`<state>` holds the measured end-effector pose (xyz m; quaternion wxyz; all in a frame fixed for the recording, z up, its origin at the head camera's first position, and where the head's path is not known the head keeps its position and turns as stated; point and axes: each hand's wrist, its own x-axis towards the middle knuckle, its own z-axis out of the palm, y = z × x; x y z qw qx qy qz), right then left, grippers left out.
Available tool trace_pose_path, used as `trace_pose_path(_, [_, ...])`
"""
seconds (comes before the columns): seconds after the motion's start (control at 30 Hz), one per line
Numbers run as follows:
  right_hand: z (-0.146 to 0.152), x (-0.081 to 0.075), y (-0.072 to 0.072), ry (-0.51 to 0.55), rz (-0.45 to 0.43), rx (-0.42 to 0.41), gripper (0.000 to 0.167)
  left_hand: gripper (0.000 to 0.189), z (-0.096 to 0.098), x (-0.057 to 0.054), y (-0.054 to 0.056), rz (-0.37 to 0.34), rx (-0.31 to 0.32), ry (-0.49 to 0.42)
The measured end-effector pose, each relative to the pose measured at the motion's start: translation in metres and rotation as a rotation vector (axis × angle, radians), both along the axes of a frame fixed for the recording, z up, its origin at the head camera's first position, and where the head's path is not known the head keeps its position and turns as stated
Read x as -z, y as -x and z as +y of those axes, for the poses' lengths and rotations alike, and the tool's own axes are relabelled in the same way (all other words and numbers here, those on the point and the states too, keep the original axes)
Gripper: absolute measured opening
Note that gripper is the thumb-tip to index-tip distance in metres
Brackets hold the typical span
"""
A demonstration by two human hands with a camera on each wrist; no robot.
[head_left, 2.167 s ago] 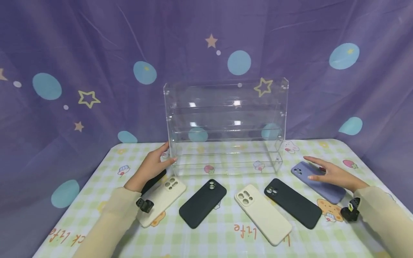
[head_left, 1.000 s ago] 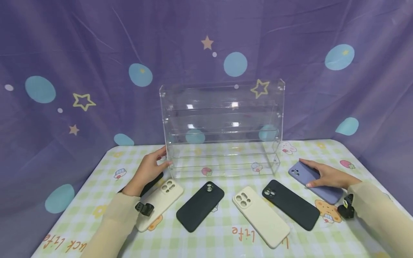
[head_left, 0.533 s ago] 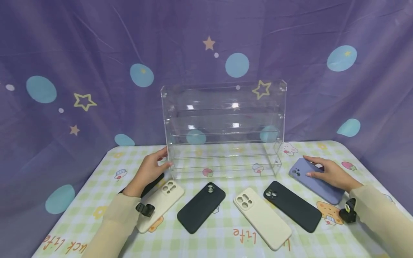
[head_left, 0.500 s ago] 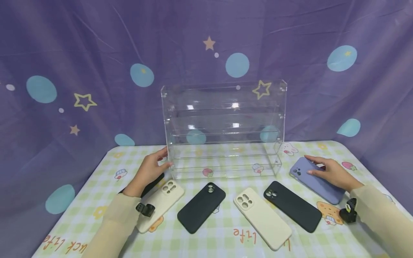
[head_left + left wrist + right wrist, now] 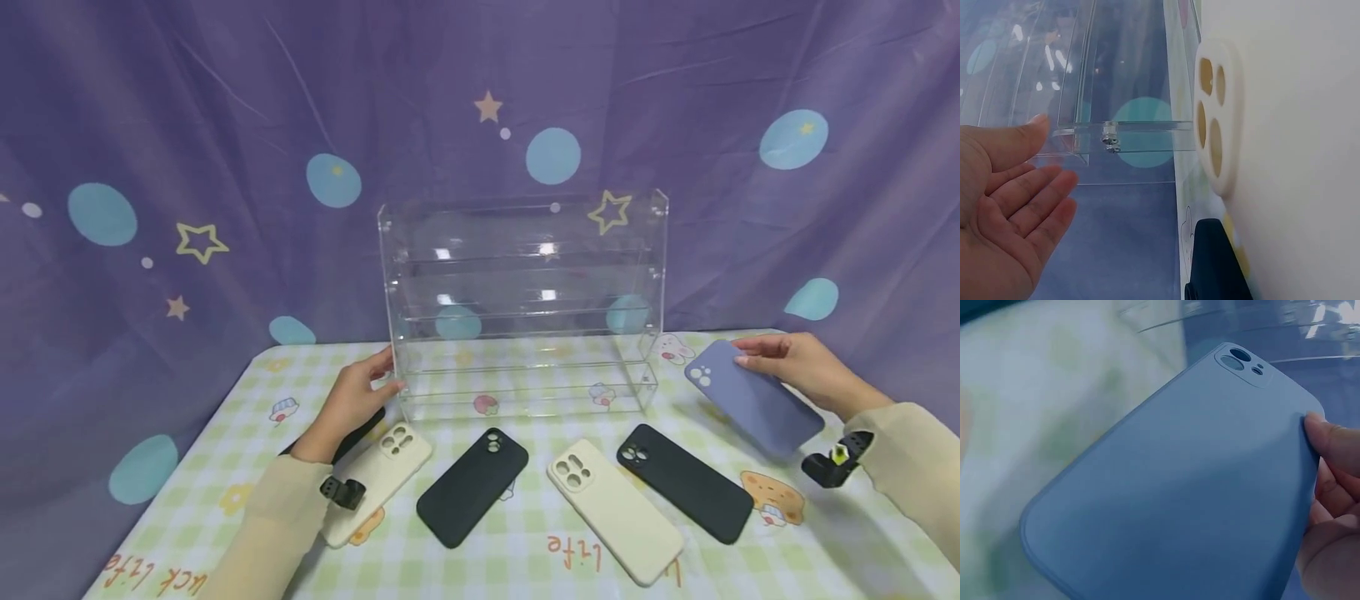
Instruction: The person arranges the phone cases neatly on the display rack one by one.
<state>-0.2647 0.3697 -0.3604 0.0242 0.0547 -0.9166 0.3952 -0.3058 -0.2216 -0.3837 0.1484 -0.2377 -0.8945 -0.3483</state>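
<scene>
My right hand (image 5: 813,367) pinches a blue-purple phone case (image 5: 753,400) by its long edge, thumb on the back. The case (image 5: 1179,481) is lifted off the table, and a shadow shows beneath it in the right wrist view. My left hand (image 5: 352,404) rests beside the left side of a clear acrylic tiered rack (image 5: 525,367). In the left wrist view the left hand (image 5: 1010,206) has nearly straight fingers, with the thumb tip by the rack's edge; whether it touches is hard to tell.
Below the rack lie a cream phone case (image 5: 378,483), a black phone case (image 5: 472,487), another cream case (image 5: 615,512) and another black case (image 5: 686,483). A further black case (image 5: 360,435) lies partly under the left arm. A checked cloth (image 5: 247,442) covers the table; a purple curtain (image 5: 420,108) hangs behind.
My right hand has come down to the blue-purple case, taken it by the edge and raised it off the table, tilting it. The left hand has stayed by the rack.
</scene>
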Motion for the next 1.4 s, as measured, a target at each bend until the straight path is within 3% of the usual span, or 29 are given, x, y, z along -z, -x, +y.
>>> trace_pose_path(0.07, [-0.001, -0.014, 0.0, 0.02, -0.022, 0.017, 0.046, 0.059, 0.001, 0.001, 0.0, -0.007, 0.001, -0.006])
trace_pose_path(0.23, [-0.009, -0.051, 0.008, 0.198, -0.053, 0.051, 0.014, 0.059, 0.001, 0.001, 0.0, 0.004, -0.005, -0.007])
trace_pose_path(0.43, [-0.023, -0.095, 0.017, 0.372, -0.019, 0.104, 0.022, 0.058, 0.001, 0.0, -0.001, 0.007, 0.0, -0.007])
trace_pose_path(0.67, [-0.044, -0.143, 0.03, 0.821, 0.006, 0.079, 0.016, 0.058, 0.002, 0.002, 0.0, -0.005, -0.008, -0.002])
trace_pose_path(0.8, [-0.062, -0.166, 0.037, 0.999, 0.047, 0.043, 0.016, 0.059, 0.002, 0.0, 0.0, -0.007, -0.006, 0.002])
trace_pose_path(1.03, [-0.09, -0.192, 0.049, 1.206, 0.124, -0.014, 0.02, 0.059, 0.001, -0.003, -0.002, -0.029, -0.01, 0.007])
trace_pose_path(1.23, [-0.11, -0.203, 0.062, 1.429, 0.193, -0.034, 0.017, 0.059, 0.001, 0.0, -0.003, -0.025, -0.009, 0.001])
trace_pose_path(1.4, [-0.125, -0.214, 0.072, 1.538, 0.257, -0.011, 0.016, 0.06, 0.001, 0.0, -0.003, -0.006, -0.001, 0.0])
